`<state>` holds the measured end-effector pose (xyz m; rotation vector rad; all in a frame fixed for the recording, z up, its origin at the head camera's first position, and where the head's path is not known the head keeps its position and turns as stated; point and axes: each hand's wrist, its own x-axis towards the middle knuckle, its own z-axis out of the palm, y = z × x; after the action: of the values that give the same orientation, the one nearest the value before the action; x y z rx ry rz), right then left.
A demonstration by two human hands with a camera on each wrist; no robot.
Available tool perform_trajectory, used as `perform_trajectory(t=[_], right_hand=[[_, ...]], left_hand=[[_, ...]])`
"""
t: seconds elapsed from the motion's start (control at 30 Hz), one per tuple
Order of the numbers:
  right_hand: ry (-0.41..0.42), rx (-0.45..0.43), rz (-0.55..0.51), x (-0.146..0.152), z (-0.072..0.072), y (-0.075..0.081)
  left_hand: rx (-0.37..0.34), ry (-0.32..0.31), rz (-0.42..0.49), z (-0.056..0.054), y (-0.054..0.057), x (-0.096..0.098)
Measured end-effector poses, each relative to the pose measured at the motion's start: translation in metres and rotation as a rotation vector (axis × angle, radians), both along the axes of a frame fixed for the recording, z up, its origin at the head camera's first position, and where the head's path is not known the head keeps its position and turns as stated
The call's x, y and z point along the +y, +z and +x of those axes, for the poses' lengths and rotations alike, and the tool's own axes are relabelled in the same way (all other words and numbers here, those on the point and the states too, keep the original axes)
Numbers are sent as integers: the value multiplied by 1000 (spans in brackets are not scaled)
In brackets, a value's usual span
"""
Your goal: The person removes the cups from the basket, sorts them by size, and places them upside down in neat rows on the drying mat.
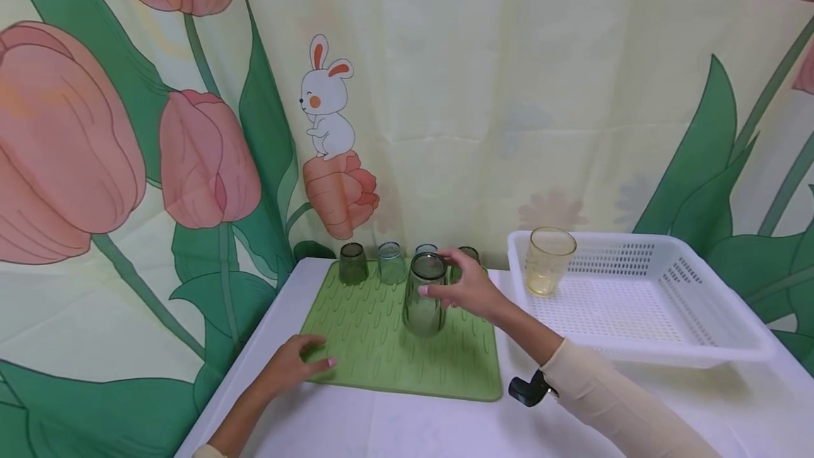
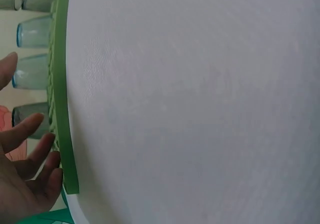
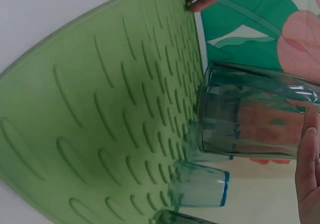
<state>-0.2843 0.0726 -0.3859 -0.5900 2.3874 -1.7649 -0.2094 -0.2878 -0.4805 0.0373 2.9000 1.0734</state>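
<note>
A tall grey-green drinking glass is in my right hand, which grips it near its upper end with thumb and fingers. In the right wrist view, the lower end of the glass appears raised off the green ridged mat. My left hand is by the mat's front left corner, fingers apart and loosely bent, with nothing in it. Along the mat's back edge stand small tumblers: a dark green one, a light blue one, and two partly hidden behind the held glass and right hand.
To the right is a white plastic basket with slotted sides. A yellowish glass stands inside its left end. A white cloth covers the table, and a tulip-printed curtain hangs behind. A black strap device is on the right wrist.
</note>
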Motion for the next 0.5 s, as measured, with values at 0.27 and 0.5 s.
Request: perform_trajectory(t=[0.27, 0.5], right_hand=[[-12, -26, 26, -23, -22, -6], [25, -62, -3, -48, -38, -13]], left_hand=[[4, -3, -4, -1, -5, -9], [-7, -14, -17, -3, -8, -10]])
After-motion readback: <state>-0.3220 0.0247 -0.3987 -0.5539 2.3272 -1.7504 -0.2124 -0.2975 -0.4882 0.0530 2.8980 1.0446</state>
